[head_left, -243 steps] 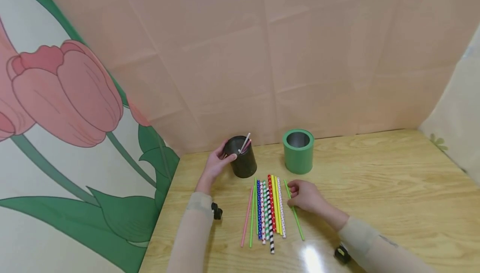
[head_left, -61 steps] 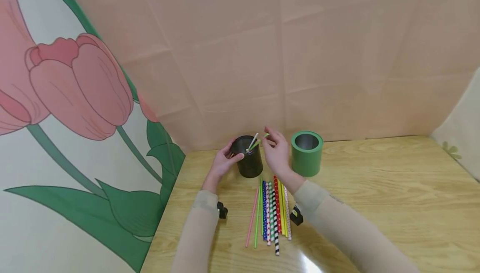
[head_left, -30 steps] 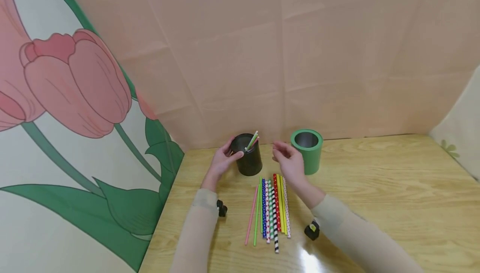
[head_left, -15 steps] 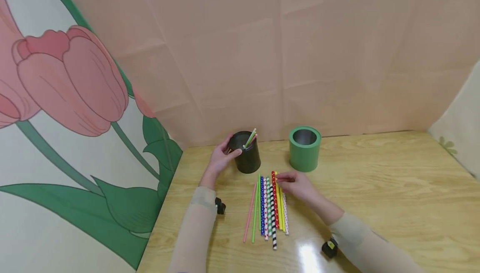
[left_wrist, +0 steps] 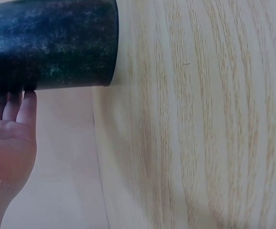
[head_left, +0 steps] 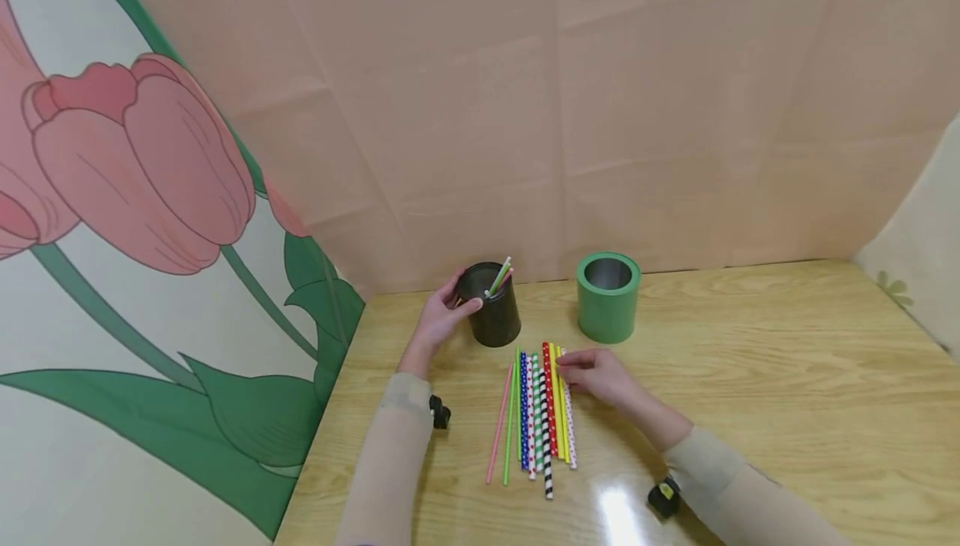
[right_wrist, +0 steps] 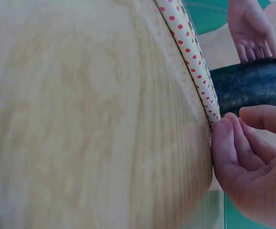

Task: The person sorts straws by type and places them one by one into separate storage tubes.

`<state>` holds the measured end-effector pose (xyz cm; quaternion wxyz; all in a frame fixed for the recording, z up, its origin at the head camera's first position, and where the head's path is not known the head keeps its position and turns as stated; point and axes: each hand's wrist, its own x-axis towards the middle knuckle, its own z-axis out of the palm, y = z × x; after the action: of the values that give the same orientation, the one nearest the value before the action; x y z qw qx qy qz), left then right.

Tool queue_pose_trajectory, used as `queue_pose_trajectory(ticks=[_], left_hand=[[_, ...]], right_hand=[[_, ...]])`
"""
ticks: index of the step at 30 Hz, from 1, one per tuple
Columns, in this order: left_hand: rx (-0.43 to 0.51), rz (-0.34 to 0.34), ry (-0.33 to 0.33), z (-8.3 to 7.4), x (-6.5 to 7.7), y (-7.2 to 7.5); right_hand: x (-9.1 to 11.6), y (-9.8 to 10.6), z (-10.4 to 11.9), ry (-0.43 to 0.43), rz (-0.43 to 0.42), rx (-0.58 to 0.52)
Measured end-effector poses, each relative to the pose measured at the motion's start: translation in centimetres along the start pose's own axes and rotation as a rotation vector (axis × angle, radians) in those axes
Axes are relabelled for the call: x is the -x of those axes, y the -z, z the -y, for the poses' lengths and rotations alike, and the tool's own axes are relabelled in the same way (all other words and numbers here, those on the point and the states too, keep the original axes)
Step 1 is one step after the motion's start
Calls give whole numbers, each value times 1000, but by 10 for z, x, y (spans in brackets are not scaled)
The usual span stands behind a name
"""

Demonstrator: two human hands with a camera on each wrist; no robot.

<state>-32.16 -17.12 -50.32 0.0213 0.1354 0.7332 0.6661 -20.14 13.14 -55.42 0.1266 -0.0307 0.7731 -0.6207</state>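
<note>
A black cylindrical cup point(head_left: 498, 321) is held near its rim by my left hand point(head_left: 437, 321), thumb at the front and fingers around the far left side. Several thin straws, among them a light green one point(head_left: 497, 279) and a pink one point(head_left: 507, 277), lean inside it. My right hand point(head_left: 596, 373) is at the far end of a white dotted straw point(head_left: 570, 429), rightmost in a row on the table. In the right wrist view its fingertips point(right_wrist: 225, 125) touch that straw's end, with the thumb held a little apart from them.
A green cylindrical cup point(head_left: 607, 313) stands upright behind my right hand. The row of straws also has yellow point(head_left: 561, 421), red dotted point(head_left: 550, 404), black-striped point(head_left: 547, 467), blue dotted point(head_left: 524, 413), green point(head_left: 508, 438) and pink point(head_left: 495, 442) ones. A draped pinkish sheet point(head_left: 675, 154) hangs at the table's back.
The loose green straw from the right of the row went into the black cup, carried by my right hand. That hand let go and came back to the row's right end. My left hand stayed.
</note>
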Motion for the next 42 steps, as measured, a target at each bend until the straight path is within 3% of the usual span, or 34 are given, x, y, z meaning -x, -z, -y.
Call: queue_pose_trajectory(ticks=[12,17,27,42], left_hand=[[-41,-2,-2,-1,1,-1],[-41,-2,-7,0,1,0],[-44,-9,15,5,1,3],[-72,-23,19,3,2,2]], right_hand=[[2,12,-4,-78,-39,38],[3,11,0,-48,-47,71],[-9,2,-4,-12,-122,285],[-7,-4,-1,28,-138,367]])
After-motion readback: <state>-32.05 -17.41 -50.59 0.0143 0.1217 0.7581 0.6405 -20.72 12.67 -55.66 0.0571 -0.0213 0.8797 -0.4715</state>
